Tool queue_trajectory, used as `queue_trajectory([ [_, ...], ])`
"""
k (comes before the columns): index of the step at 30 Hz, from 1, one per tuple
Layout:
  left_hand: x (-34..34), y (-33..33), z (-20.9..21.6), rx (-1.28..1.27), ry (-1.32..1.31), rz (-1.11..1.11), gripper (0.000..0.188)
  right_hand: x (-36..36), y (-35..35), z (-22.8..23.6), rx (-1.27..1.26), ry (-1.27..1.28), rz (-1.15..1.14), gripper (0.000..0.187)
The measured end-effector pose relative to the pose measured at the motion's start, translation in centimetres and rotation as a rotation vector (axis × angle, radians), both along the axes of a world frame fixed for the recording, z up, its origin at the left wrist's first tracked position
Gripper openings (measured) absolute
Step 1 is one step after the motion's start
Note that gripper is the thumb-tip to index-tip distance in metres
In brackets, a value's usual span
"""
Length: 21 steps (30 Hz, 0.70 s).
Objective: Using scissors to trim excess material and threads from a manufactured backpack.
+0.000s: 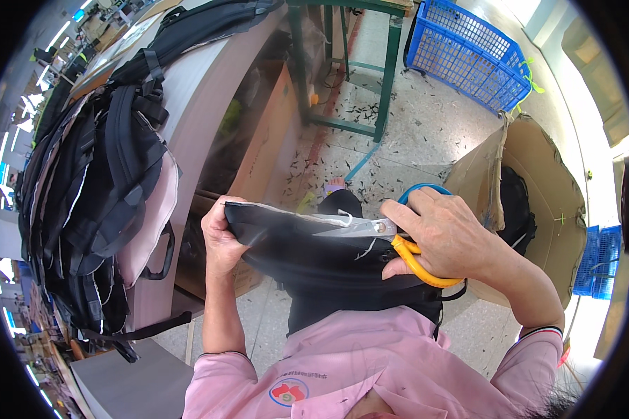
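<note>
My left hand (221, 237) pinches the left corner of a black fabric bag piece (314, 262) that lies across my lap. A pale raw edge with loose white threads runs along its far side. In my right hand (449, 234) is a pair of scissors (374, 228), with one yellow and one blue handle loop. The blades point left and lie against the pale edge, beside a curled white thread. Whether the blades are parted is hard to make out. A thin black strap hangs near the bag piece's right end.
Black backpack pieces (112, 181) are heaped on the long table (189, 91) at left. An open cardboard box (555, 160) with black material stands at right. Beyond are a green-legged stand (384, 87), a blue plastic basket (461, 52) and dark scraps on the floor (419, 140).
</note>
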State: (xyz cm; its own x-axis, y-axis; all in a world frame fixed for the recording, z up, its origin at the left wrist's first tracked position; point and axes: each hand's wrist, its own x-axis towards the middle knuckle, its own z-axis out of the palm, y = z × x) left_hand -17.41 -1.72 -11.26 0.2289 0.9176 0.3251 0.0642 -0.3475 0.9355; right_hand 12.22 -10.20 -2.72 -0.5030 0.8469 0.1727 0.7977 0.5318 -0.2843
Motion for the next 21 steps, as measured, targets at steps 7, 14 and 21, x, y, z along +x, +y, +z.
queue_trajectory([
  [7, -0.4, 0.1, -0.6, -0.002, 0.005, -0.008, 0.032, 0.0, -0.1, -0.4, -0.213, -0.108, -0.043, 0.063],
  [14, 0.1, -0.1, -0.6, 0.047, 0.051, -0.017, 0.031, -1.2, 1.1, -0.3, 0.010, 0.003, 0.011, 0.055],
  [21, -0.4, -0.1, -1.1, 0.056, 0.062, -0.006, 0.031, -1.1, 1.2, -1.2, -0.056, -0.021, 0.040, 0.053],
])
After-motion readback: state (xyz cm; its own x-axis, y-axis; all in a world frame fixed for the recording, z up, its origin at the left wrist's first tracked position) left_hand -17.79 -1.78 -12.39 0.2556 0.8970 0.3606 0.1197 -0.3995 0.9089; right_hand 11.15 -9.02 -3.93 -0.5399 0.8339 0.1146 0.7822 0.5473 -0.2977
